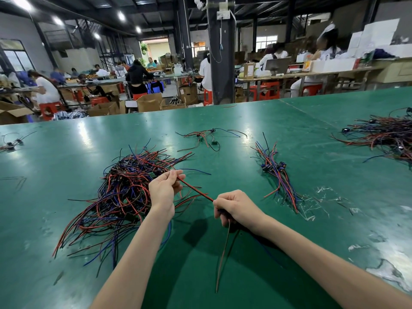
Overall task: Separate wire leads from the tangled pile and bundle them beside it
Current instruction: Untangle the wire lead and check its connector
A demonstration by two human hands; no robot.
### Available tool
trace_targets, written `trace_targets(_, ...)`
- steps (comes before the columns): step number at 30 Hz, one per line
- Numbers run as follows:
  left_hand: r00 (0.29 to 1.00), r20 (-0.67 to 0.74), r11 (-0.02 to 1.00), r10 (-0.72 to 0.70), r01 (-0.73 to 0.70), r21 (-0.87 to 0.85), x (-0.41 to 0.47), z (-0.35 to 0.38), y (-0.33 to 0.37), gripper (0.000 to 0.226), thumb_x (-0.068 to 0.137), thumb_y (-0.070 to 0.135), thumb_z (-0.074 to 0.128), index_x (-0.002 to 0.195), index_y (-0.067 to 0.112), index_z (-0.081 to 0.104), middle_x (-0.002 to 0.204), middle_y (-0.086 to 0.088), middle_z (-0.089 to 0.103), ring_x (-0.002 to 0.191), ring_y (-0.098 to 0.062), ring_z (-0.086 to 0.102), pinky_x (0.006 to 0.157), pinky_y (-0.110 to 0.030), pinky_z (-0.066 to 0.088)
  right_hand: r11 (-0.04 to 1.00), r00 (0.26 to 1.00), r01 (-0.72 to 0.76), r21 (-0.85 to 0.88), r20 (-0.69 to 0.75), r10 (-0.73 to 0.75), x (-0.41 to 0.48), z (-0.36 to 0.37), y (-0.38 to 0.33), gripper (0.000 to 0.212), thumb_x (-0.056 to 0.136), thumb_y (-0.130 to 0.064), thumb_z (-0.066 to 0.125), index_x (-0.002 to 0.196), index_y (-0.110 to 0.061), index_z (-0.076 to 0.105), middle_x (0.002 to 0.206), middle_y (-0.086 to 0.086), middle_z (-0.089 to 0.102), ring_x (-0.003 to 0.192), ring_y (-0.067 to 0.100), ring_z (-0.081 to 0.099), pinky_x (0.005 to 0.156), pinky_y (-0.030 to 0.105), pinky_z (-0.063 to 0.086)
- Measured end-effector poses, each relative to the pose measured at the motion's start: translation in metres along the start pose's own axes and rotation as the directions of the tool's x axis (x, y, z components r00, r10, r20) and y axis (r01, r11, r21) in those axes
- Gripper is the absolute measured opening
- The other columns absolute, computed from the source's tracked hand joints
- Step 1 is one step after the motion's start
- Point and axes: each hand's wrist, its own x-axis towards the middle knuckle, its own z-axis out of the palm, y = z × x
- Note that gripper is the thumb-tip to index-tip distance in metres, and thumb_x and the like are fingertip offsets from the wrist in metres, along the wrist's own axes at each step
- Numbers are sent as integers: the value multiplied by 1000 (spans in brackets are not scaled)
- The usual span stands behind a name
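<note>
A tangled pile point(121, 192) of red, black and blue wire leads lies on the green table point(312, 134), left of centre. My left hand point(163, 189) pinches a red and black lead point(195, 190) above the pile's right edge. My right hand point(236, 208) grips the same lead further along, and its loose ends hang down toward me. To the right lies a tidy bundle point(277, 172) of leads with dark connectors.
A few loose leads point(206, 137) lie beyond the pile. Another large heap of wires point(383, 134) sits at the far right, and small leads point(11, 143) at the far left. White scuffs mark the table at right. People work at benches behind.
</note>
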Motion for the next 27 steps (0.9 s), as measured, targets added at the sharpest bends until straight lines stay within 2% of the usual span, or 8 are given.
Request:
trace_targets(8, 999, 44, 1000, 25, -25, -8, -2, 1, 2, 17, 93, 11, 58, 80, 10, 68, 60, 7, 67, 54, -4, 45, 51, -12, 46, 1000, 1000, -19, 5, 5, 19, 2, -1, 2, 34, 83, -9, 50, 52, -14, 61, 41, 5, 54, 34, 7, 39, 38, 14, 30)
trace_targets(14, 999, 35, 999, 42, -42, 5, -3, -1, 2, 16, 89, 13, 64, 73, 11, 65, 64, 2, 66, 48, -3, 46, 56, -19, 45, 1000, 1000, -15, 6, 8, 15, 1, -1, 2, 33, 84, -7, 49, 54, -11, 61, 41, 5, 53, 33, 6, 40, 38, 12, 30)
trace_targets(19, 998, 24, 998, 60, -60, -1, -3, 0, 2, 19, 88, 13, 65, 70, 13, 59, 65, 0, 64, 48, -7, 40, 55, -19, 41, 1000, 1000, -12, 10, 8, 12, 1, 0, 2, 32, 84, -7, 49, 54, -11, 61, 41, 5, 53, 33, 6, 41, 38, 13, 31)
trace_targets(27, 998, 53, 997, 46, -43, -56, -4, 1, 2, 14, 91, 14, 61, 79, 14, 68, 64, 7, 69, 57, -7, 47, 56, -16, 45, 1000, 1000, -14, 17, 1, 13, 2, -2, 4, 33, 82, -12, 50, 52, -15, 62, 42, 4, 55, 34, 7, 40, 38, 14, 31)
